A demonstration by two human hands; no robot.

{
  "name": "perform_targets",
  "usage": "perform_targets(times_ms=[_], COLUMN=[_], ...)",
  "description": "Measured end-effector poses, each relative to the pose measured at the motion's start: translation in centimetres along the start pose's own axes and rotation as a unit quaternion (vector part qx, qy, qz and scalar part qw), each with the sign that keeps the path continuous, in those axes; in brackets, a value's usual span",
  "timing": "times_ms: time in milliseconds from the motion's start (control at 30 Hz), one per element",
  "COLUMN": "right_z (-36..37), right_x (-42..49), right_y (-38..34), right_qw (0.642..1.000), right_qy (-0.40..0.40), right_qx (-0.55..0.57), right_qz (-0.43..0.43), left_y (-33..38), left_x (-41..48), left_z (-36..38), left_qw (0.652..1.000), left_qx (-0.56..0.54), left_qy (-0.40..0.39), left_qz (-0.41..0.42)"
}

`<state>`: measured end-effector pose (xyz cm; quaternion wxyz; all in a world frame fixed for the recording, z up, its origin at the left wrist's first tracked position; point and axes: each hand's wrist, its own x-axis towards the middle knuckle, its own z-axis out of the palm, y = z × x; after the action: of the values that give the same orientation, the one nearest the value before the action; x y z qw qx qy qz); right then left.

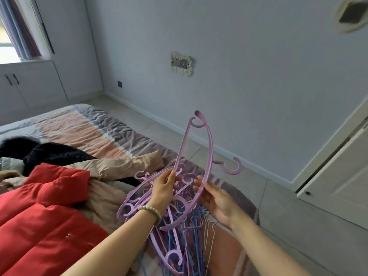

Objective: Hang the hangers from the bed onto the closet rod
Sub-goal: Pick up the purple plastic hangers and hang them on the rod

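over the bed [111,134], lilac hanger [210,150] between left fingers [170,175] and right fingers [199,181]

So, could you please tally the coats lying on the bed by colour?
Red puffer coat: 1
Beige puffer coat: 1
Black quilted coat: 1
Total: 3

The hanger pile [179,232] lies on the near corner of the bed [89,126]. Left of the pile, a red jacket [39,216] and a beige coat [111,166] crowd right up to it. Above it, a raised purple hanger [209,148], held by the left hand [163,188] and the right hand [217,202], bars the way down. To the right of the pile, bare floor [278,196] lies open as far as the wall [258,76] and a white door [342,172].
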<state>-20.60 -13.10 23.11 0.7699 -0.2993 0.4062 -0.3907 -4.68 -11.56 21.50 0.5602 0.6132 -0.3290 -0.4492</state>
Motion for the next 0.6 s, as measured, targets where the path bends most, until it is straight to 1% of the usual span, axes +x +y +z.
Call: perform_targets(times_ms=[100,167,233,333,400,500,600], right_z=[0.5,0.7,0.8,0.9,0.8,0.3,-0.9], right_x=[-4.1,-7.0,-10.3,-15.9,-20.1,-26.6,-33.2], right_y=[-7.0,-11.4,-15.6,-21.7,-25.4,-30.7,-34.8], right_qw=[0.999,0.995,0.987,0.962,0.939,0.902,0.862], right_qy=[-0.019,-0.016,-0.006,0.012,0.029,0.076,0.142], right_qx=[-0.005,-0.032,-0.078,-0.162,-0.200,-0.221,-0.228], right_qz=[-0.047,-0.092,-0.142,-0.222,-0.279,-0.363,-0.429], left_y=[6.4,10.8,15.4,22.0,25.9,31.0,35.1], left_x=[-1.1,-2.1,-3.3,-5.8,-8.2,-12.7,-18.0], left_z=[3.3,5.8,8.5,12.8,15.3,19.0,22.7], left_qw=[0.998,0.994,0.986,0.969,0.948,0.906,0.860], left_qx=[-0.026,-0.014,0.008,0.053,0.097,0.154,0.145], left_qy=[-0.052,-0.107,-0.165,-0.238,-0.292,-0.375,-0.468], left_qz=[0.013,0.020,0.027,0.049,0.078,0.126,0.142])
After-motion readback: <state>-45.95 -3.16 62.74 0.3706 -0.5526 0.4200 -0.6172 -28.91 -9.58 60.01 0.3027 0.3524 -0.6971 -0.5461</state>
